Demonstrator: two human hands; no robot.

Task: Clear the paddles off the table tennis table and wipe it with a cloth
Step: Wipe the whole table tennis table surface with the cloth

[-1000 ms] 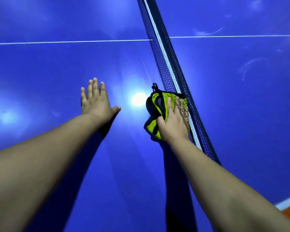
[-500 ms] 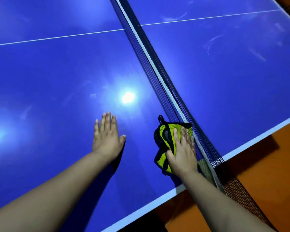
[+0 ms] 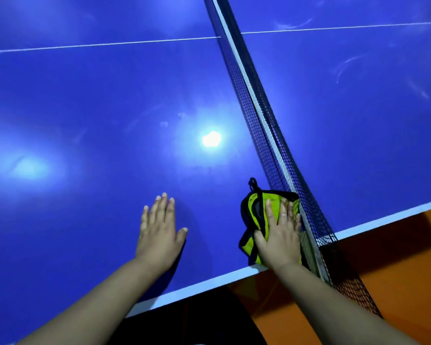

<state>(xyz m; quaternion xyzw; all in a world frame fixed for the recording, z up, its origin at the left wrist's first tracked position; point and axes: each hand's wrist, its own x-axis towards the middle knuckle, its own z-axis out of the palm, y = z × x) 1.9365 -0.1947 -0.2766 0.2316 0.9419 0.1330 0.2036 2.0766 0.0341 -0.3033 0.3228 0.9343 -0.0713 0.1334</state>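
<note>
Left hand (image 3: 157, 235) flat, right hand (image 3: 279, 235) on cloth (image 3: 251, 215) — now nearer table (image 3: 85, 108) edge

— What kind of place?
— Games room or sports hall, probably: blue table tennis table (image 3: 85, 108) with white lines (image 3: 110, 44), black net (image 3: 254, 115) across, orange floor (image 3: 396, 270) below.
— Home or club?
— Impossible to tell.

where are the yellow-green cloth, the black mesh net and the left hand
yellow-green cloth (image 3: 251, 210): head view, bare left fold
black mesh net (image 3: 250, 115): head view, mesh midway along
left hand (image 3: 157, 232): head view, back of hand
</note>
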